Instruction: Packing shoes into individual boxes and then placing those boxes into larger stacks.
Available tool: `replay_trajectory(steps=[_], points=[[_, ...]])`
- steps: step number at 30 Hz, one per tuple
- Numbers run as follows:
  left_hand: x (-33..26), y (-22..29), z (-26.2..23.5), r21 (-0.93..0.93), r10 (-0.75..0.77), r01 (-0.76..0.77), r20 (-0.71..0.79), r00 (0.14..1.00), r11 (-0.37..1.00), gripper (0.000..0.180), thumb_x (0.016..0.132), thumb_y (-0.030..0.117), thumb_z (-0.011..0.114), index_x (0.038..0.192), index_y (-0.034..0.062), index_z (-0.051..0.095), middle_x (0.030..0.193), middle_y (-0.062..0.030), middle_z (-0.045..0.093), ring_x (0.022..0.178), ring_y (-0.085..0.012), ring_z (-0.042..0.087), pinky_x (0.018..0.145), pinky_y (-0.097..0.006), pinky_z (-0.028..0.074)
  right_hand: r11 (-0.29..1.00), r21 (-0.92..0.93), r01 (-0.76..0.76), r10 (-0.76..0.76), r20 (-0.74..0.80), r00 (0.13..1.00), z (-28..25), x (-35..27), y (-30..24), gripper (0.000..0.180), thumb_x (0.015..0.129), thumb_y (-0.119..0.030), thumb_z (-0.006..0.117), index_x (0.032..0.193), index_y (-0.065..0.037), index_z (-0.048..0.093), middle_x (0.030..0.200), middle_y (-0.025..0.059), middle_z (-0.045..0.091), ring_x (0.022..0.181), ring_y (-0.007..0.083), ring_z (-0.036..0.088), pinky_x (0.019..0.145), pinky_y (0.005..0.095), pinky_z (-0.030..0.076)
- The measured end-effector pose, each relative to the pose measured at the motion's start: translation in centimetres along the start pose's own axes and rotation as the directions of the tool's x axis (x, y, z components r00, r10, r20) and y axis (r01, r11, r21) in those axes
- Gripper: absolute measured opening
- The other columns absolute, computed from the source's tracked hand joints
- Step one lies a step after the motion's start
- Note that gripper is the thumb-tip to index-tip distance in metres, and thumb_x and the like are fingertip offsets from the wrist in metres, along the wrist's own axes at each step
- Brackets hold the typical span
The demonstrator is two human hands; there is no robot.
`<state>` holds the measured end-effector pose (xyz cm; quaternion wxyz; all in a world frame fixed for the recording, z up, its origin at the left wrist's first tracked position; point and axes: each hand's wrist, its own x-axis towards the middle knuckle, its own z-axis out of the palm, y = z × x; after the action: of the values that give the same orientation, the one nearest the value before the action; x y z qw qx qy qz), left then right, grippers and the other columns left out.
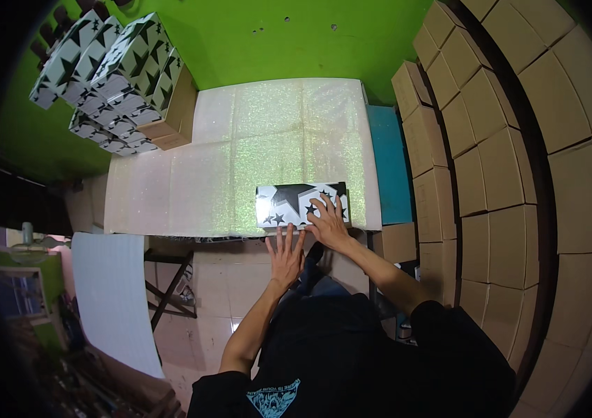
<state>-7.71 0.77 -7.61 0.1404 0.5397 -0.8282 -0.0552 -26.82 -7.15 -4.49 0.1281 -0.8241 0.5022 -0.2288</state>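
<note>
We see the box with black and grey stars on white point(294, 198) at the near edge of the table point(205, 174), right of its middle, on a pale, glittering cover. Its long side runs along that edge. Our left hand point(287, 265) has its fingers extended and a little apart, with their tips at the box's near edge; the palm hangs in front of the table. Our right hand point(329, 226) reaches over the right part of the box, fingers spread and bent lightly on the printed top. Neither hand closes around anything.

As for progress, we judge this box to be mostly formed: the visible top lies flat and no flap stands up. The near side is partly behind our fingers, so we can't tell whether that edge is fully tucked in. What is left seems to be at that edge, and the box is not yet released.

At the table's far left corner, a stack of matching star-print boxes point(129, 66) stands with a plain brown carton point(182, 115) against it; we take those printed boxes as finished pieces. To our right, brown cardboard boxes point(498, 171) rise in columns, well apart from our hands.
</note>
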Motion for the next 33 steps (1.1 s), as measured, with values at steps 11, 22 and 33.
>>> replay_trajectory(steps=[11, 22, 33], points=[[0.5, -1.1, 0.8, -0.020, -0.045, 0.046, 0.055, 0.997, 0.999, 0.067, 0.090, 0.023, 0.060, 0.153, 0.0195, 0.037, 0.165, -0.0176, 0.016, 0.151, -0.0438, 0.011, 0.114, -0.071, 0.006, 0.989, -0.084, 0.121, -0.124, -0.020, 0.992, 0.2, 0.2, -0.3, 0.021, 0.085, -0.023, 0.071, 0.094, -0.005, 0.064, 0.136, 0.0155, 0.051, 0.137, 0.0407, 0.037, 0.111, 0.0706, 0.020], [3.8, -4.0, -3.3, -0.029, -0.071, 0.072, 0.034, 0.997, 0.997, 0.064, 0.088, 0.028, 0.067, 0.147, 0.0202, 0.044, 0.163, -0.0162, 0.020, 0.149, -0.0451, 0.013, 0.111, -0.073, 0.013, 0.995, 0.024, -0.093, 0.094, -0.027, 0.995, -2.6, 0.0, 0.7, 0.065, 0.071, -0.028, 0.085, 0.128, -0.009, 0.059, 0.147, 0.0180, 0.037, 0.140, 0.0465, 0.027, 0.113, 0.0697, 0.016], [9.3, -5.8, -4.7, 0.041, -0.023, 0.017, 0.167, 0.986, 0.999, 0.097, 0.072, 0.049, 0.082, 0.153, 0.0221, 0.036, 0.164, -0.0143, 0.017, 0.149, -0.0463, 0.012, 0.106, -0.079, 0.016, 0.991, -0.136, -0.014, 0.068, 0.405, 0.912, -4.9, 5.2, 4.2, 0.132, 0.048, -0.045, 0.093, 0.156, -0.013, 0.025, 0.160, 0.0253, 0.015, 0.148, 0.0510, 0.011, 0.113, 0.0747, 0.013]])
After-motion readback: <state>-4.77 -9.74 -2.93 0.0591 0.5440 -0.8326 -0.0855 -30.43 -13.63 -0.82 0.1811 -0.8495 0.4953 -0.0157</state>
